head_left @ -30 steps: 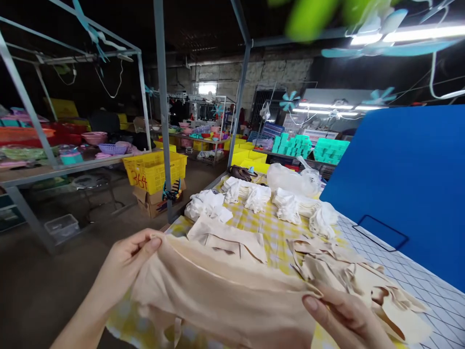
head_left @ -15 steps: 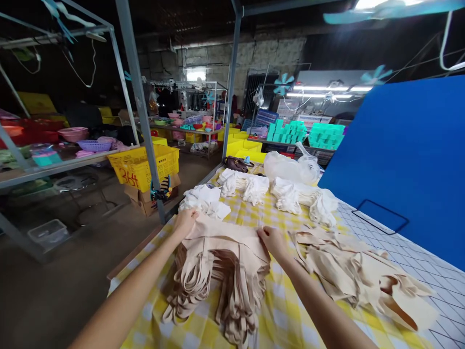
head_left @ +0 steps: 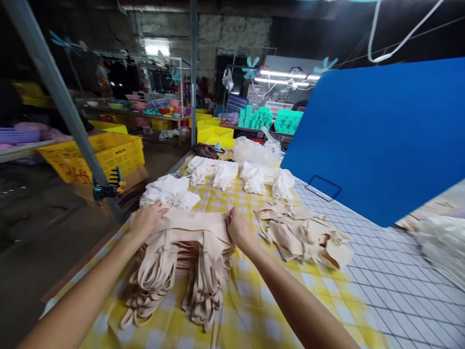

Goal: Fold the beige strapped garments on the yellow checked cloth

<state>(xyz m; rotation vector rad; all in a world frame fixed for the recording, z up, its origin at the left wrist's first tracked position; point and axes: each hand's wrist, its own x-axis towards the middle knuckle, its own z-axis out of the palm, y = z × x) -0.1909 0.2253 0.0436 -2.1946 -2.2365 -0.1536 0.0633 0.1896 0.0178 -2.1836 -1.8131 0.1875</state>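
Observation:
A tall stack of beige fabric garments (head_left: 181, 257) lies on the yellow checked tablecloth (head_left: 254, 310), with straps hanging over its near side. My left hand (head_left: 145, 220) rests on the stack's far left corner. My right hand (head_left: 238, 228) presses on the far right corner. Both hands have fingers curled onto the top beige piece (head_left: 192, 225). A loose heap of beige pieces (head_left: 301, 235) sits just right of my right hand.
White folded fabric piles (head_left: 169, 191) (head_left: 265, 179) and a clear plastic bag (head_left: 254, 151) lie farther back. A blue board (head_left: 381, 135) stands at the right over a white grid mat (head_left: 392, 291). A metal post (head_left: 65, 111) and a yellow crate (head_left: 105, 152) are at the left.
A second ago I held one beige piece up between both hands; it now lies on top of the stack with my hands at its far corners. The view has swung downward and right.

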